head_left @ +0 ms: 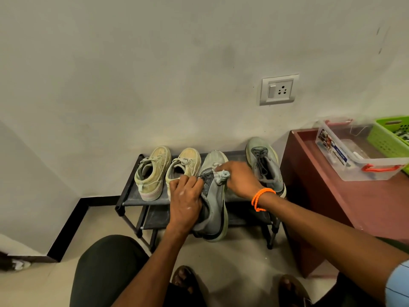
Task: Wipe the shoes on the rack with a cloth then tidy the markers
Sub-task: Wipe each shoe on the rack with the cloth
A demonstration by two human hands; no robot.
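A low black shoe rack (pixel 129 197) stands against the wall. Two beige sneakers (pixel 152 173) (pixel 184 166) sit on its top shelf at the left, and a grey sneaker (pixel 264 165) rests at the right. My left hand (pixel 186 201) grips a second grey sneaker (pixel 215 202) by its side and holds it tilted over the front of the rack. My right hand (pixel 238 178) holds a small bunched grey cloth (pixel 221 176) against that shoe's upper near the laces. No markers are clearly visible.
A reddish-brown table (pixel 321 196) stands right of the rack, carrying a clear plastic box (pixel 354 149) with orange latches and a green basket (pixel 389 138). A wall socket (pixel 279 89) is above the rack. My knees and sandalled feet are at the bottom.
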